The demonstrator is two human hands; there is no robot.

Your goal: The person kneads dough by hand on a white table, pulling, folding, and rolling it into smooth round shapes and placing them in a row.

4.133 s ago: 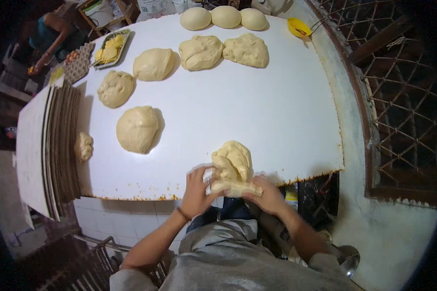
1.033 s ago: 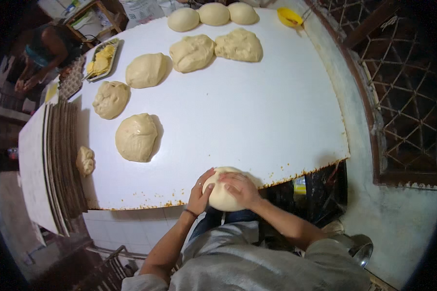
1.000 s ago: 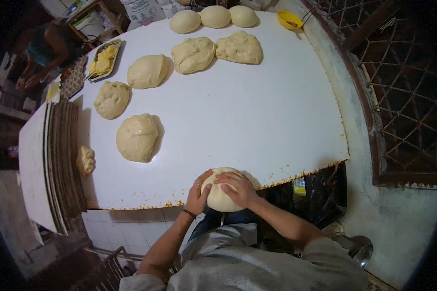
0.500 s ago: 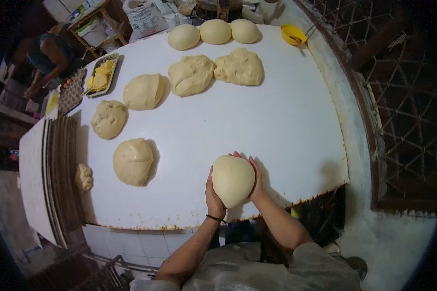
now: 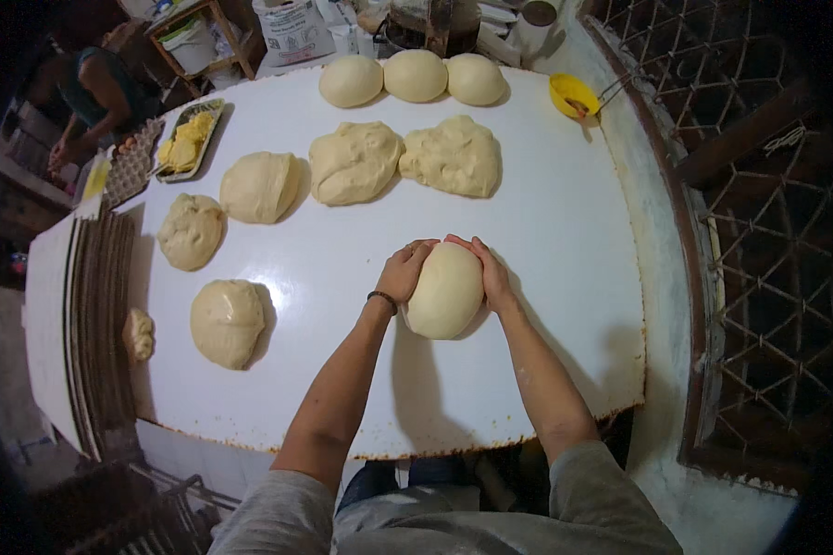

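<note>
A smooth, pale ball of dough [image 5: 445,294] sits on the white tabletop [image 5: 342,314] in front of me. My left hand [image 5: 405,271] cups its left side, and my right hand [image 5: 492,275] wraps the far right side, with the fingertips of both nearly meeting behind it. Rougher dough lumps lie to the left and beyond: one nearest [image 5: 227,324], one small [image 5: 191,231], one folded [image 5: 259,188]. Two wide dough pieces [image 5: 355,163] touch each other further back. Three smooth dough balls [image 5: 415,76] stand in a row at the far edge.
A tray of yellow fat [image 5: 188,141] and an egg carton [image 5: 131,174] stand at the far left, near a stack of boards [image 5: 88,324]. Dough scrap [image 5: 139,334] lies beside the boards. A yellow bowl [image 5: 574,95] sits far right, near a metal lattice [image 5: 759,222]. Another person [image 5: 102,97] is beyond.
My hands have pushed the dough ball away from the table's near edge, toward its middle. My fingers have moved round to its far side, and my arms are stretched further out.
</note>
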